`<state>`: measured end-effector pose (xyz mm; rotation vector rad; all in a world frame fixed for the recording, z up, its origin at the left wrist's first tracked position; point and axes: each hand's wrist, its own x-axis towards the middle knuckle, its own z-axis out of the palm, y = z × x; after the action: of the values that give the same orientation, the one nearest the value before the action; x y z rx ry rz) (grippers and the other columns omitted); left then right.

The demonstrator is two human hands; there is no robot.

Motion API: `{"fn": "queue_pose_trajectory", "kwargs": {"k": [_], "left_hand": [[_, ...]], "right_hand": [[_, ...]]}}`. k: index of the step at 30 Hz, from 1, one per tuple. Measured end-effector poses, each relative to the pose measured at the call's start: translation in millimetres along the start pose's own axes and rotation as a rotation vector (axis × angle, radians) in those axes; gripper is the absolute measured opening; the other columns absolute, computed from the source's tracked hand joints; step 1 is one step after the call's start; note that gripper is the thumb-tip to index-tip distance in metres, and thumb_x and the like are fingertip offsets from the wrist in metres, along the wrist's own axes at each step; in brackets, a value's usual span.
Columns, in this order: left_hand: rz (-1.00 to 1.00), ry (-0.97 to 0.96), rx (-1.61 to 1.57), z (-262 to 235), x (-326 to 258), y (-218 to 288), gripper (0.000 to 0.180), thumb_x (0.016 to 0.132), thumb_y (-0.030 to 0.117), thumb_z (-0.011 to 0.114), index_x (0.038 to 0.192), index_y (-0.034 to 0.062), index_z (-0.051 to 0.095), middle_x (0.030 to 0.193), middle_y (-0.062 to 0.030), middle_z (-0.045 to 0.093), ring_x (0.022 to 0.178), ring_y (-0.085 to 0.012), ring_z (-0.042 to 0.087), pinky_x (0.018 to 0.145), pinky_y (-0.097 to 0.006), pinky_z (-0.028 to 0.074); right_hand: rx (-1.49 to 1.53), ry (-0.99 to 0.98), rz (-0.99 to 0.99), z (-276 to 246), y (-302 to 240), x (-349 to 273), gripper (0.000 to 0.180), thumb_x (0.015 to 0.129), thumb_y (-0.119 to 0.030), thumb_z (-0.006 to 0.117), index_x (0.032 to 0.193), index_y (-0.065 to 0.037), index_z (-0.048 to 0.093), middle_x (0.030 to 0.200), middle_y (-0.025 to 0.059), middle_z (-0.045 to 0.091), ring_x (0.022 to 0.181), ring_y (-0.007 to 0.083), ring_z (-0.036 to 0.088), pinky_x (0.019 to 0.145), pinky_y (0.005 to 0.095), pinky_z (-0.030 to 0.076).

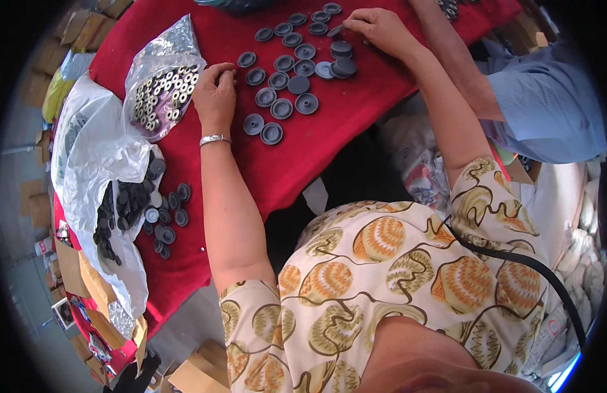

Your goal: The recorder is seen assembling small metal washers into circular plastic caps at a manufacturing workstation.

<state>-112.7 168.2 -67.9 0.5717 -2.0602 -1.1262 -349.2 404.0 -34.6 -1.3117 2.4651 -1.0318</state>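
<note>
Dark grey round caps [282, 109] with raised rims lie in loose rows on the red cloth between my hands. At the far end of the rows my right hand [382, 31] pinches one tilted grey cap [335, 31] by its edge. Just below it a few caps are stacked beside a lighter grey cap [324, 70]. My left hand [215, 95] rests by the left side of the rows with its fingers curled closed; what they hold, if anything, is hidden. Right beside it lies a clear plastic bag [176, 46] of small metal-and-black rings [161, 98].
A white plastic bag [87, 144] spills more dark caps [130, 196] onto the red cloth [251, 177] at left. Another person's arm [457, 65] in a blue sleeve reaches in at right. Cardboard boxes [199, 373] stand below the table's near left edge.
</note>
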Motion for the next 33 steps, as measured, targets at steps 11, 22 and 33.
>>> {"fn": "queue_pose_trajectory", "kwargs": {"k": [11,22,33], "left_hand": [[-0.01,-0.005,-0.024,1,1,-4,0.016,0.086,0.004,0.056,0.095,-0.0009,0.069,0.086,-0.0095,0.069,0.073,-0.0142,0.066,0.067,-0.026,0.053],[-0.01,0.045,-0.155,1,-4,15,0.016,0.088,0.001,0.055,0.096,0.0005,0.068,0.088,-0.009,0.07,0.075,-0.0142,0.067,0.066,-0.026,0.053],[0.599,-0.318,0.608,49,-68,78,0.037,0.086,0.024,0.065,0.119,0.0077,0.062,0.128,-0.0149,0.057,0.12,-0.0339,0.052,0.099,-0.046,0.04]], "right_hand": [[-0.198,0.298,-0.27,6,-16,-11,0.025,0.084,-0.025,0.065,0.102,-0.007,0.067,0.09,0.0153,0.064,0.086,0.0322,0.063,0.077,0.0396,0.049],[0.102,0.185,-0.094,15,-2,-19,0.022,0.089,-0.022,0.063,0.105,-0.007,0.068,0.084,0.0089,0.067,0.07,0.0179,0.064,0.065,0.031,0.052],[-0.039,0.388,-0.081,18,7,-34,0.025,0.089,-0.022,0.061,0.11,-0.009,0.066,0.101,0.0135,0.067,0.094,0.032,0.063,0.082,0.0384,0.05]]}}
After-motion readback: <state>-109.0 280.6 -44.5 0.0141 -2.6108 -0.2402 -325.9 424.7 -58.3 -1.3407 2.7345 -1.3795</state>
